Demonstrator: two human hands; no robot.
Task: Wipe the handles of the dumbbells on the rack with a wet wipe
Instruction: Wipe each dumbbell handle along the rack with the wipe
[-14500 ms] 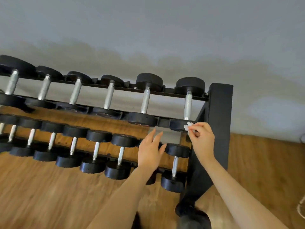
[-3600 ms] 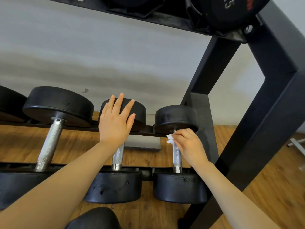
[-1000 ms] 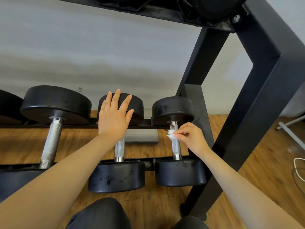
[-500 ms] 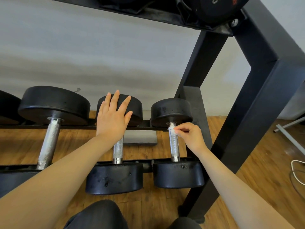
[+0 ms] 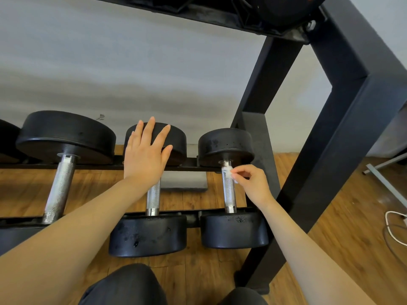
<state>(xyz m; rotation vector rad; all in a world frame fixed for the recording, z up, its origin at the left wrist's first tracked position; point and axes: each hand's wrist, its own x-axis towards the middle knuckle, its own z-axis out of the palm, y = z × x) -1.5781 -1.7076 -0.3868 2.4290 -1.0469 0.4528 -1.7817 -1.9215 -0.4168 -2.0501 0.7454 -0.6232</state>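
On the lower shelf of the black rack lie three black dumbbells with knurled steel handles. My right hand pinches a small white wet wipe against the far end of the rightmost dumbbell's handle, just below its far head. My left hand lies flat, fingers spread, on the far head of the middle dumbbell, covering the top of that handle. The left dumbbell's handle is untouched.
The rack's upper shelf with more dumbbells hangs close overhead. Its thick side frame stands right of my right arm. A grey wall is behind, wooden floor below. A white cable lies on the floor at right. My dark-clad knees are at the bottom.
My right hand has slid the wipe up the rightmost handle toward the far head. My left hand has stayed on the middle dumbbell's head.
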